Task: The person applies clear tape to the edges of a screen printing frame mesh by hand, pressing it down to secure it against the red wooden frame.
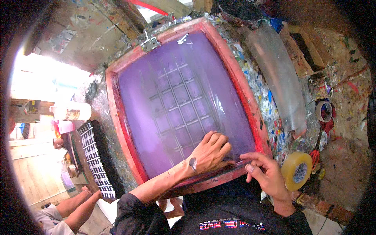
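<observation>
A screen frame with red, worn edges and purple mesh bearing a grid pattern lies before me. My left hand is over the mesh's lower right, near the frame's near edge, fingers curled down; what is under them is hidden. My right hand is at the lower right corner, index finger stretched leftward, thumb apart, nothing visible held. A roll of clear yellowish tape stands just right of it. A metal clamp grips the frame's far edge.
Right: a translucent sheet, a cardboard box, scissors on the paint-spattered table. Left: a black-and-white checked piece, a white container. Another person's bare legs show at lower left.
</observation>
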Demonstrator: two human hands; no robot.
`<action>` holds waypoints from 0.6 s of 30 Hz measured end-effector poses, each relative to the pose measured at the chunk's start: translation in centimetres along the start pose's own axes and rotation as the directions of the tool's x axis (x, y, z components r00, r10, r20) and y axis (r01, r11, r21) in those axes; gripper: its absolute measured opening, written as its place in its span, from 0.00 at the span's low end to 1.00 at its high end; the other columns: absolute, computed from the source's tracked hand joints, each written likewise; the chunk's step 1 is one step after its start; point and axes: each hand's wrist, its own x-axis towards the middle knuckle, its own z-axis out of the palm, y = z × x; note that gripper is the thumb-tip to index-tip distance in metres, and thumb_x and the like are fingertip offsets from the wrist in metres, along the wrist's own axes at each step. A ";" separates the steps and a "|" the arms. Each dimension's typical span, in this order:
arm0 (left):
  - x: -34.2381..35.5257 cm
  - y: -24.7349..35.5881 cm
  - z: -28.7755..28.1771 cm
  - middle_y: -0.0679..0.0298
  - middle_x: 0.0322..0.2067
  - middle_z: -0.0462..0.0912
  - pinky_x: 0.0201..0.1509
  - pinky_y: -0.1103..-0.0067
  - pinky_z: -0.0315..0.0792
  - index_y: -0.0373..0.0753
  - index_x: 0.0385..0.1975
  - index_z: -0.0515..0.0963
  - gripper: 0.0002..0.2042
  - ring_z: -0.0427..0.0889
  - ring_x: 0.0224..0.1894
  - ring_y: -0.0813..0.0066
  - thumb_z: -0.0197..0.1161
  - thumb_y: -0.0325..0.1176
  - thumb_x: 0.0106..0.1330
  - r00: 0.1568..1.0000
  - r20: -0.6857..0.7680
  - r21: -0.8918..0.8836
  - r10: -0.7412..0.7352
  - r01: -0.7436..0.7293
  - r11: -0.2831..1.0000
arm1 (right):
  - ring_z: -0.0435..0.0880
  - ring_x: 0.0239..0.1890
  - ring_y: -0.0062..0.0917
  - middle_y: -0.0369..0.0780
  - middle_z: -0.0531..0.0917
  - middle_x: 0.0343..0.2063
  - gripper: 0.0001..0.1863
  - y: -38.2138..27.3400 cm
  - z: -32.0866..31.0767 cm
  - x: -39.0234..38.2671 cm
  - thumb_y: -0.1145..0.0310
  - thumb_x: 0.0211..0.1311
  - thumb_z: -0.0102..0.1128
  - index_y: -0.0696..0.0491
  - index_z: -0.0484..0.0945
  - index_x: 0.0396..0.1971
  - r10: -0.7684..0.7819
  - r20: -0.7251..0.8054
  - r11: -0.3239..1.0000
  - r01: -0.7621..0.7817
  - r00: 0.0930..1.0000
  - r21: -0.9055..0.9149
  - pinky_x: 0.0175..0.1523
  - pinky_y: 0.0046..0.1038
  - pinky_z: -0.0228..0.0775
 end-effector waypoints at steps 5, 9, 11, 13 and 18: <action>3.3 -6.6 -0.9 0.55 0.41 0.73 0.55 0.64 0.69 0.36 0.37 0.74 0.12 0.74 0.47 0.56 0.61 0.38 0.65 0.990 -0.025 0.073 0.141 -0.139 0.988 | 0.78 0.25 0.14 0.33 0.79 0.23 0.14 1.8 0.0 -0.3 0.69 0.70 0.55 0.60 0.79 0.50 -0.007 -0.049 1.000 0.006 0.999 -0.028 0.33 0.18 0.69; 6.1 -10.1 -3.0 0.45 0.56 0.70 0.67 0.60 0.64 0.31 0.50 0.71 0.18 0.70 0.61 0.45 0.63 0.33 0.64 0.977 -0.208 0.117 -0.044 0.070 0.991 | 0.78 0.24 0.15 0.33 0.78 0.22 0.13 2.2 -0.9 -1.4 0.70 0.70 0.55 0.60 0.80 0.49 -0.009 -0.125 0.999 0.013 0.992 0.036 0.32 0.18 0.69; 6.6 -10.3 -3.9 0.41 0.63 0.61 0.71 0.58 0.58 0.31 0.57 0.65 0.27 0.61 0.67 0.41 0.66 0.34 0.61 0.927 -0.351 0.088 -0.136 0.177 0.980 | 0.78 0.24 0.15 0.33 0.78 0.22 0.13 2.3 -1.3 -1.8 0.70 0.70 0.55 0.60 0.80 0.48 0.082 -0.158 0.995 -0.072 0.984 0.068 0.32 0.18 0.69; 6.6 -9.8 -4.3 0.37 0.70 0.50 0.76 0.55 0.49 0.32 0.64 0.57 0.40 0.50 0.73 0.36 0.73 0.38 0.55 0.897 -0.385 0.039 -0.216 0.250 0.967 | 0.78 0.24 0.15 0.33 0.78 0.22 0.13 2.4 -1.6 -2.0 0.70 0.70 0.55 0.60 0.80 0.48 0.025 -0.150 0.999 -0.020 0.988 0.032 0.32 0.18 0.69; 4.3 -6.6 -2.4 0.33 0.71 0.47 0.76 0.48 0.43 0.30 0.64 0.58 0.45 0.47 0.74 0.35 0.76 0.48 0.52 0.925 -0.335 0.075 -0.181 0.218 0.973 | 0.78 0.24 0.14 0.33 0.79 0.22 0.13 3.1 -1.4 -1.7 0.69 0.70 0.56 0.60 0.80 0.47 0.045 -0.119 0.997 -0.038 0.992 0.062 0.32 0.18 0.68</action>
